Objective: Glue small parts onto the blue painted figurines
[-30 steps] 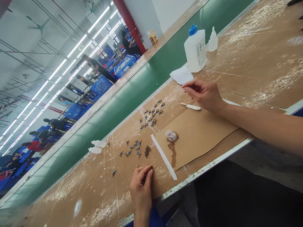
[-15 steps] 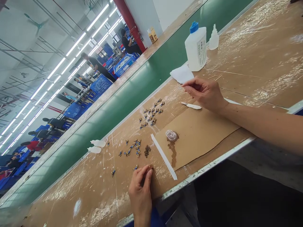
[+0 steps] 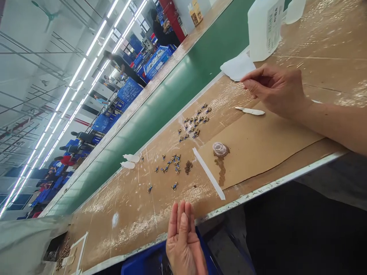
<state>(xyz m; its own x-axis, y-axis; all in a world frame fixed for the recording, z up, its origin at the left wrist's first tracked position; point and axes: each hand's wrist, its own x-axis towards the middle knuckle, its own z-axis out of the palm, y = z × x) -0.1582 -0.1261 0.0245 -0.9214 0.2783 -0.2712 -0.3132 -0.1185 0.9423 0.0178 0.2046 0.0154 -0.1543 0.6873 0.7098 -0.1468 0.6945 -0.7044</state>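
My left hand is palm up at the table's front edge, its fingers stretched out and nothing visible in it. Just beyond its fingertips lies a tiny dark piece, near a small blue-and-gold part. A pile of small brown pieces sits beside a cluster of blue-and-gold parts. Over the table, my right hand is closed in a pinch by the white sheet; what the fingertips hold, if anything, cannot be made out. Below it lies a white-handled knife.
A small clear cup stands in a wet patch on brown cardboard, edged by a white strip. More blue-and-gold parts lie farther back. A large white bottle stands at the back right. A green belt runs behind.
My left hand has gone from a pinch on the table to an open palm nearer me, uncovering the tiny dark piece. My right hand keeps its pinch. The camera view has shifted.
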